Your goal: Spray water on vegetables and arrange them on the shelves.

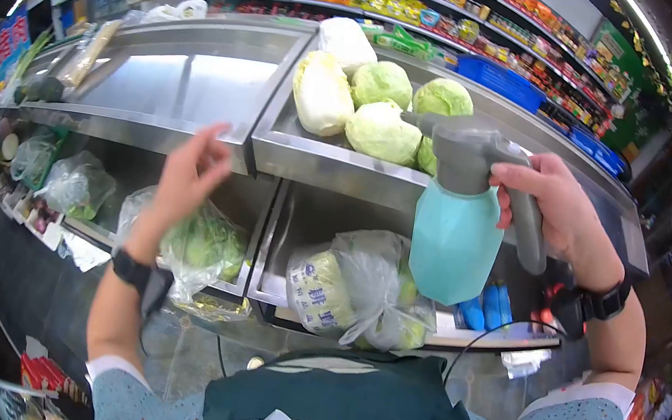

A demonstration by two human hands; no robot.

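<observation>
My right hand [558,204] grips the grey handle of a spray bottle [456,232] with a pale turquoise body. The bottle is upright, in front of the upper steel tray, its nozzle pointing left over the vegetables. Behind it lie round green cabbages [384,130] and two long napa cabbages [321,93], one of them whiter; the bottle partly covers a round one. My left hand [196,172] is raised in front of the left tray, holding nothing, its fingers apart and slightly curled. Below it sits a bagged green vegetable [205,243], apart from the hand.
Steel display trays [192,126] stand in two tiers. Clear plastic bags of produce [380,291] fill part of the lower tier, beside blue objects [487,306]. Blue baskets [501,82] stand behind the upper tray. A black cable [472,343] hangs near my right forearm.
</observation>
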